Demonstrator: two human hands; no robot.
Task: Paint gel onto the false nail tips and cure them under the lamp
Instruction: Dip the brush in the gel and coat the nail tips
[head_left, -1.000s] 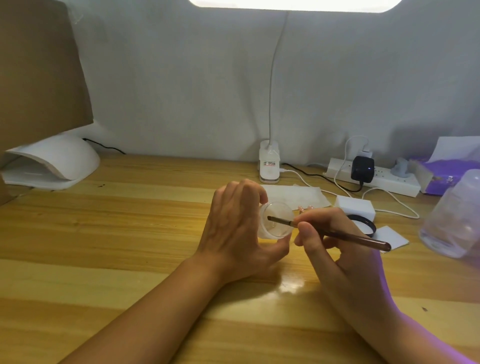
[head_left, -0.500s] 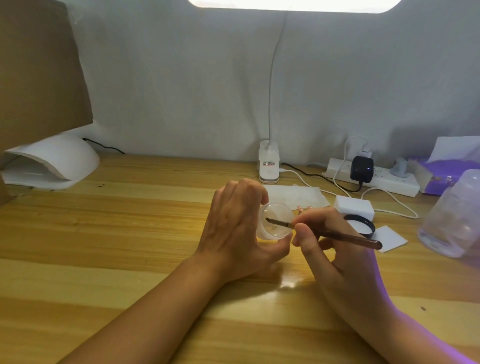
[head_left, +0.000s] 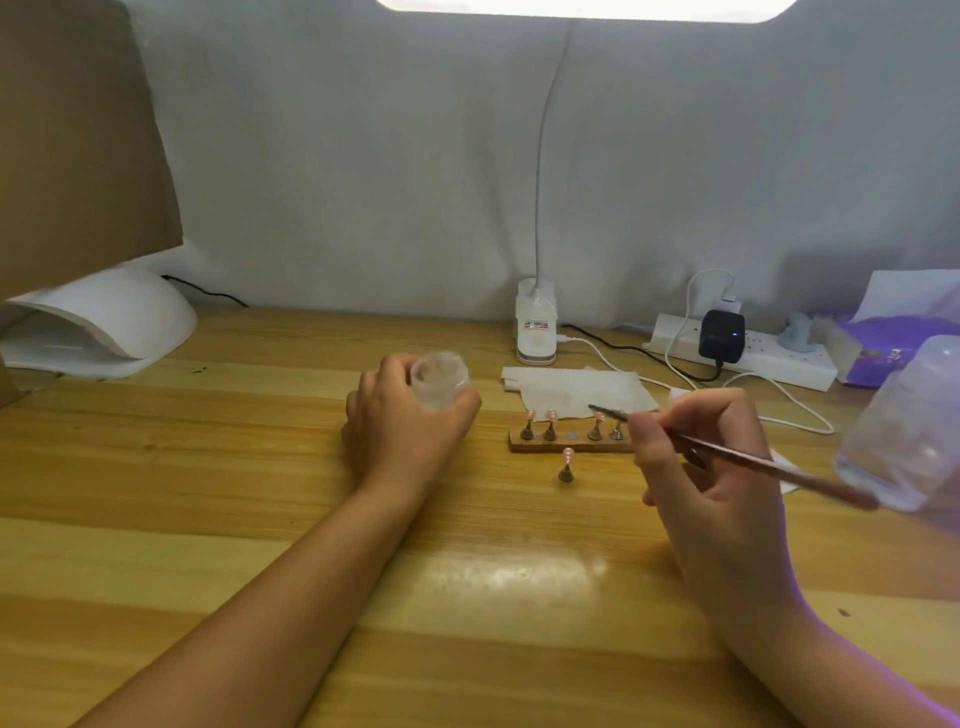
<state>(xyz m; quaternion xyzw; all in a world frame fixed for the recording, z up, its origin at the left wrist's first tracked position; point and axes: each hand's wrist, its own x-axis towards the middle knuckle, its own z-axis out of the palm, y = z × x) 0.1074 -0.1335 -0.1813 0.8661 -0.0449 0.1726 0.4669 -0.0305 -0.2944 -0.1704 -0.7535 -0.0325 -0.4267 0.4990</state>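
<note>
Curing lamp sat far left, well apart. Left hand gripped gel jar, fingers curled round it. Nail tips stood on wooden holder, one loose peg just in front. Right hand pinched brush, bristles above the row. Best: steady wrist, thin strokes.

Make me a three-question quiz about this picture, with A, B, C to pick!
1. Where is the white curing lamp? A) far left of the table B) middle C) far right
2. How many nail tips stand on the wooden bar? A) two B) four C) seven
3. What is the left hand doing? A) lying flat B) gripping the clear jar C) waving
Answers: 1 A: it sits at the left edge. 2 B: four on it, a fifth in front. 3 B: fingers curl round the jar.
</note>
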